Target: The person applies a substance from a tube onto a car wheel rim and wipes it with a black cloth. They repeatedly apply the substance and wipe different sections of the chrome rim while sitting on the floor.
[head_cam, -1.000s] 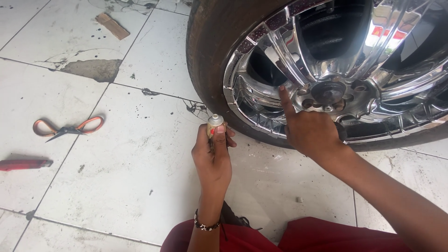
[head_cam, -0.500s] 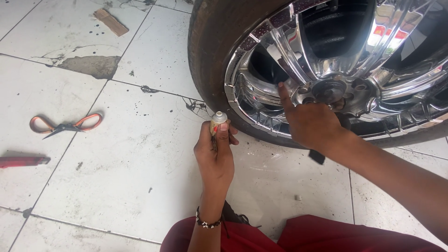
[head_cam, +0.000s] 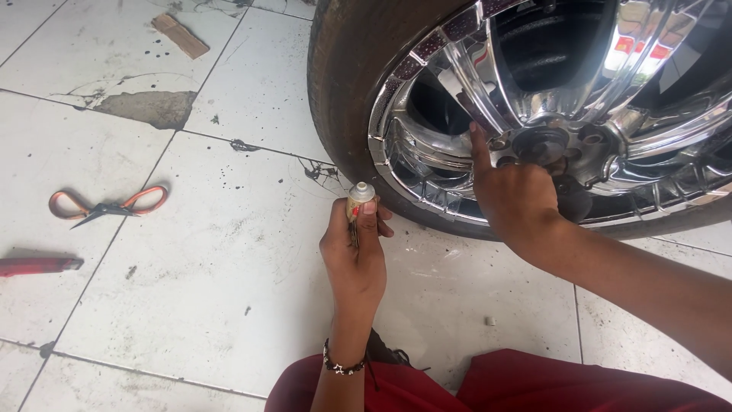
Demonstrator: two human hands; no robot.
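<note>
A car wheel with a dark tyre (head_cam: 343, 99) and a shiny chrome rim (head_cam: 457, 69) fills the upper right. My right hand (head_cam: 515, 198) rests on the rim beside the hub (head_cam: 541, 145), index finger pointing up along a spoke; what its fingers hold is hidden. My left hand (head_cam: 354, 255) is held upright over the floor just below the tyre, closed around a small tube with a pale cap (head_cam: 360, 194) that sticks up from the fist. A beaded bracelet (head_cam: 343, 366) is on that wrist.
Orange-handled scissors (head_cam: 107, 206) lie on the white tiled floor (head_cam: 191, 290) at the left. A red-handled tool (head_cam: 38, 265) lies at the left edge. A small wooden block (head_cam: 179, 36) sits at the top. My red-clothed legs (head_cam: 488, 385) are at the bottom.
The view has shifted slightly. My left hand with the tube has moved a little right and up toward the tyre. My right hand stays at the hub.
</note>
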